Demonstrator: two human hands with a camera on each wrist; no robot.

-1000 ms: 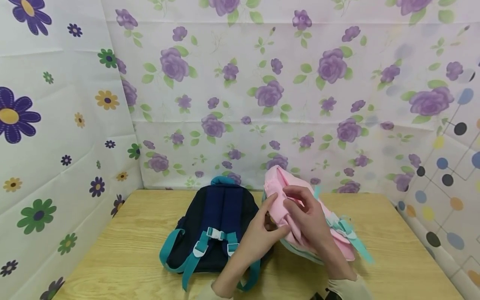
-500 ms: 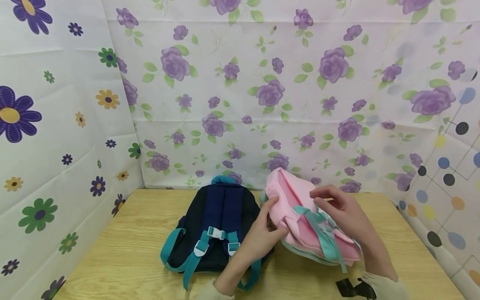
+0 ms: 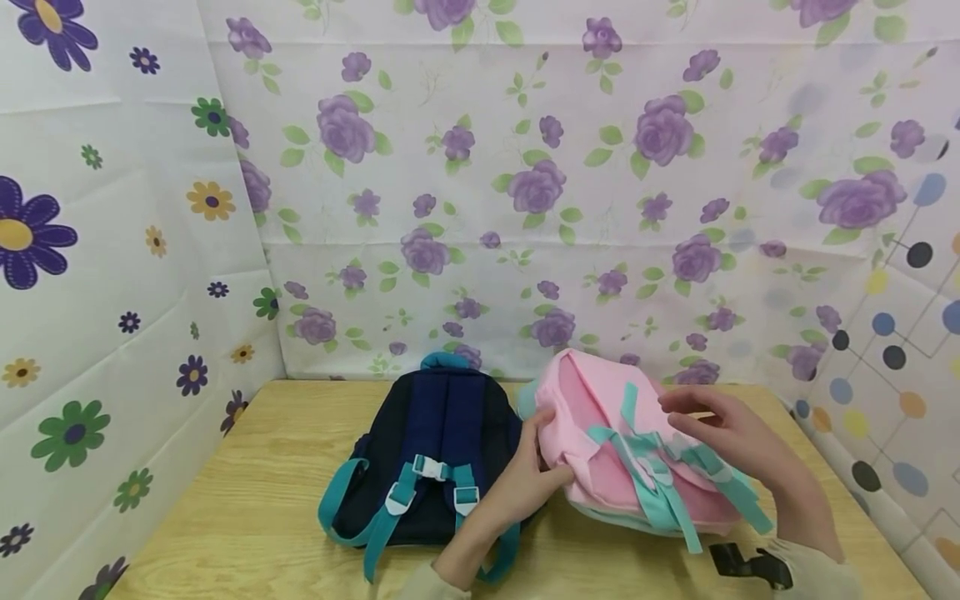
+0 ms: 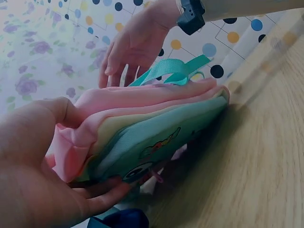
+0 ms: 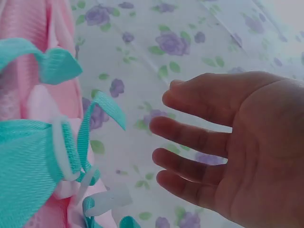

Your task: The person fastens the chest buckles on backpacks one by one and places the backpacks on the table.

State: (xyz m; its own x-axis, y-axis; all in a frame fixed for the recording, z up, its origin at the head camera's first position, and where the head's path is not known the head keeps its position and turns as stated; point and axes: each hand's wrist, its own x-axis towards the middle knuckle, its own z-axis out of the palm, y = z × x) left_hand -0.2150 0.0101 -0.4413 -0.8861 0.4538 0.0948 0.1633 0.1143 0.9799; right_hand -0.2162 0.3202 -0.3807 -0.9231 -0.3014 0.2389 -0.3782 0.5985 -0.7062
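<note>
A pink backpack (image 3: 600,392) with teal straps (image 3: 652,475) is tilted over the right half of the table, strap side up. My left hand (image 3: 528,471) grips its near-left side; in the left wrist view the thumb lies on the pink fabric and the fingers curl under the mint-green front (image 4: 161,137). To the right of the backpack, my right hand (image 3: 723,429) is held in the air, fingers relaxed and apart from the fabric. The right wrist view shows a gap between its fingertips (image 5: 164,126) and the straps.
A dark navy backpack (image 3: 446,408) with teal straps lies left of the pink one, on the wooden table (image 3: 247,500). Flower-patterned cloth (image 3: 450,208) hangs along the back and left, and dotted cloth (image 3: 911,358) on the right.
My right hand has let go of the pink backpack and moved right, away from it. The teal straps now lie across the pink back. My left hand keeps its grip.
</note>
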